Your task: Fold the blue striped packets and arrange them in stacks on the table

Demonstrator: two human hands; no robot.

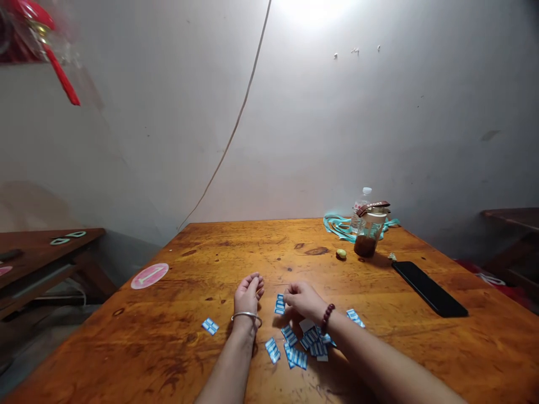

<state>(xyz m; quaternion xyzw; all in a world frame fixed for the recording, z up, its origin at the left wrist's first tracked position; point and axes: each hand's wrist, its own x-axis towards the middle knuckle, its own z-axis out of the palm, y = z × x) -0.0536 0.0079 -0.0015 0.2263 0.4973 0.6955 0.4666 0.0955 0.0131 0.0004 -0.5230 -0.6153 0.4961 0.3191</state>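
Observation:
My right hand [304,298], with a dark red bead bracelet at the wrist, pinches a small blue-and-white label sheet [279,304] by its right edge. My left hand [249,292], wearing a silver bangle, is to the left of that sheet with thumb and fingers drawn together; I cannot make out anything in them. Below my right hand lies a loose pile of similar label sheets [298,358], partly overlapping and partly covered by my wrist. Another label sheet [210,326] lies alone to the left of my left forearm, and one more [355,318] beyond my right forearm.
A black phone [429,289] lies on the wooden table [189,292] at right. Toward the back right stand a jar of brown liquid [365,245] and a clear bottle [366,192], near a turquoise strap [337,227] and a small yellowish object [341,254]. A pink round sticker [150,276] marks the left edge.

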